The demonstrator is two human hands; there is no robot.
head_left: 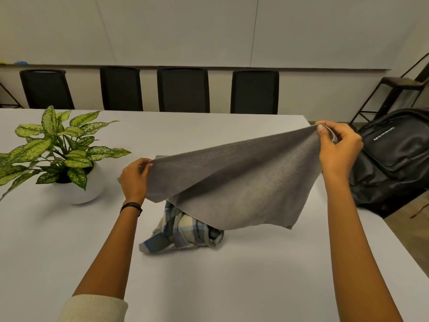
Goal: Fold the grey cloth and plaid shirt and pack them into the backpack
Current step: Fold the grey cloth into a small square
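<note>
**Grey cloth (232, 180) held in the air, pinched at two corners**

Far left: leafy plant (58, 145) in white pot (90, 189) on white table (209, 275), well apart from the work.

Next, left hand (134, 180), dark band (131, 206) at wrist. Pinching left corner of cloth between thumb and curled fingers (145, 162), held low.

Centre: cloth spread in mid-air between both hands, sagging in the middle, lower edge draped over plaid shirt (181, 231). Shirt crumpled on table beneath, unfolded, partly hidden. Probably stretched out like this to flatten it and find the edges before a first fold; judgement only.

Then right hand (336, 149). Gripping right corner, thumb and fingers closed on the hem, held higher than left, hence slanted top edge.

Far right: black backpack (394, 163) at table's right edge, just beside right hand. Likely parked there for a short reach when packing. Cannot tell whether zipped or open.

White lettering on backpack's front panel, upside down from this view, not legible with confidence. No other writing visible.

Folding barely begun, nothing packed.
</note>
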